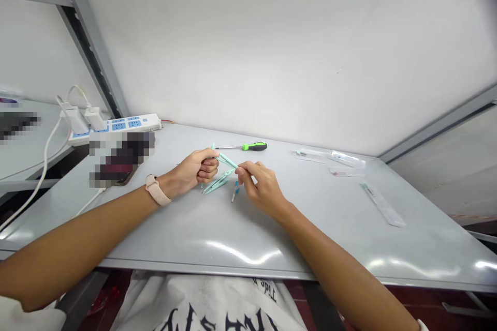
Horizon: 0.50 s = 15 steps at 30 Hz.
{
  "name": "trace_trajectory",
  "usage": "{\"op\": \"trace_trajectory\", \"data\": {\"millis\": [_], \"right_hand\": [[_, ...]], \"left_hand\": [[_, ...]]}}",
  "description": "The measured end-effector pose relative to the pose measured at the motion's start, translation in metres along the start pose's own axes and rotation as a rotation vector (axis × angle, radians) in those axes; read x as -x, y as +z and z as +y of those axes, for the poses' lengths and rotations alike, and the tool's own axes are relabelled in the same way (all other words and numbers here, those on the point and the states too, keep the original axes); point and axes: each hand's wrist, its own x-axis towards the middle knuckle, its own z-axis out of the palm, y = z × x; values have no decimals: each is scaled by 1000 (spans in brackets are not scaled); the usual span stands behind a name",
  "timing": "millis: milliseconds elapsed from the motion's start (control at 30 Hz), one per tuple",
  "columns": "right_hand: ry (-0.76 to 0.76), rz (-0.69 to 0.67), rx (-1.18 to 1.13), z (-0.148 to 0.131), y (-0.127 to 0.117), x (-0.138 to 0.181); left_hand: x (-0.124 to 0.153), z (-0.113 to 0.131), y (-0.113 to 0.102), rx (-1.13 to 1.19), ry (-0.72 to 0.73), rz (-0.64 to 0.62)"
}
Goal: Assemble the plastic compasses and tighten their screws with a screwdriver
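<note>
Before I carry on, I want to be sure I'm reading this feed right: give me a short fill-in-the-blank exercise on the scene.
1. The part between the left hand and the right hand is mint ____.
2. Of these hands, the pale wristband is nearer the ____ one.
3. The sockets on the white power strip are ____.
4. The tool with a black-and-green grip is a ____.

Missing words: green; left; blue; screwdriver.

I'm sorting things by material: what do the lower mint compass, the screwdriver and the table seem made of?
Compass: smooth mint finish, plastic or painted metal; slim tips look metallic.
Screwdriver: green and black handle, likely plastic or rubber; thin silvery shaft, probably steel.
Table: perhaps painted metal or laminate, judging by its smooth grey surface and bright reflections.
</note>
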Motion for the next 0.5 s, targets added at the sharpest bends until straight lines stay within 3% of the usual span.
{"op": "trace_trajectory", "data": {"millis": [500], "right_hand": [[71,-71,-37,-6,-4,-1]], "left_hand": [[0,0,0,-4,11,-30]]}}
